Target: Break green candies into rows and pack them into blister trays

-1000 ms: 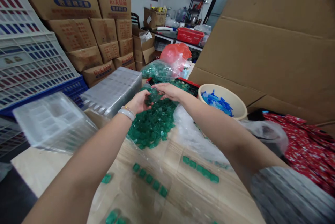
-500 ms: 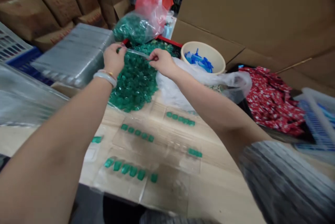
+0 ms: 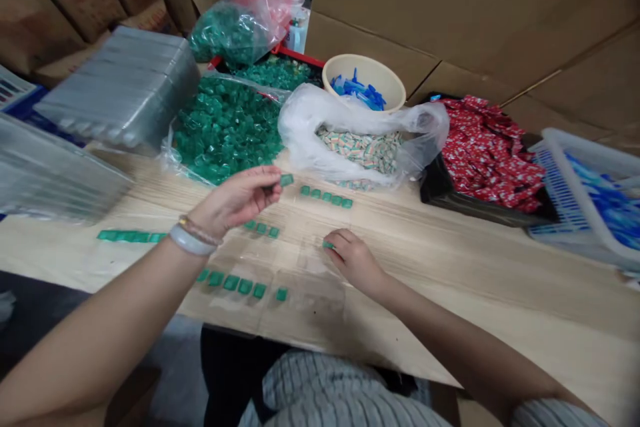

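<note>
My left hand [image 3: 243,197] is above the table with thumb and fingers pinched on a small green piece [image 3: 286,180], which sticks out past the fingertips. Low over the tabletop, my right hand [image 3: 354,259] has its fingers closed on another small green piece [image 3: 328,244]. Short rows of the same squarish pieces lie around the hands: a back row [image 3: 327,196], a middle row [image 3: 261,228] partly hidden by my left hand, a front row [image 3: 231,282], and a row at the left [image 3: 131,236]. Clear plastic film [image 3: 310,294] lies under some of them.
Behind my hands is a heap of green pieces [image 3: 225,127]. Beside it are a white plastic bag [image 3: 300,122] of small striped pieces, a cream bowl [image 3: 400,90] of blue items, a black tray [image 3: 440,194] of red packets and a white basket [image 3: 555,180]. Clear plastic boxes [image 3: 125,80] are stacked left.
Both hands have come back from over the green heap toward the rows, my right hand lower and farther right. A clear strip stretched between them earlier no longer shows; green pieces are in the fingers.
</note>
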`<control>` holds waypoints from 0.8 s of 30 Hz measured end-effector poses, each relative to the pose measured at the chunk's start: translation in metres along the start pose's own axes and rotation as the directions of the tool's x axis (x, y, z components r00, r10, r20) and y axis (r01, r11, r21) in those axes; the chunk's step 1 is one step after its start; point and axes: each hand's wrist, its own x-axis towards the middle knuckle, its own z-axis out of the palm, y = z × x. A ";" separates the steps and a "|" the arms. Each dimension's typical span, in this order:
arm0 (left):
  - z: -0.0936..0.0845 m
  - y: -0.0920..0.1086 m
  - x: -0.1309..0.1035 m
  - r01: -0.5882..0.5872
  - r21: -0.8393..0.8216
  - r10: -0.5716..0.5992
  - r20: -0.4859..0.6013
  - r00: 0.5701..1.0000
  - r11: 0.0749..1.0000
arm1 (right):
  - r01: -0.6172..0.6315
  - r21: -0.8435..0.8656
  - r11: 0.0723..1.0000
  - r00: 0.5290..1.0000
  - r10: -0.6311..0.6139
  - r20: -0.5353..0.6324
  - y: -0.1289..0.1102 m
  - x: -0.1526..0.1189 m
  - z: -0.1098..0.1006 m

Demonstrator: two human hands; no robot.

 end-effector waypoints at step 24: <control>0.020 -0.091 -0.024 -0.009 0.058 0.003 0.105 0.994 0.998 | -0.332 0.907 0.259 0.854 0.490 0.172 -0.018 0.007 -0.029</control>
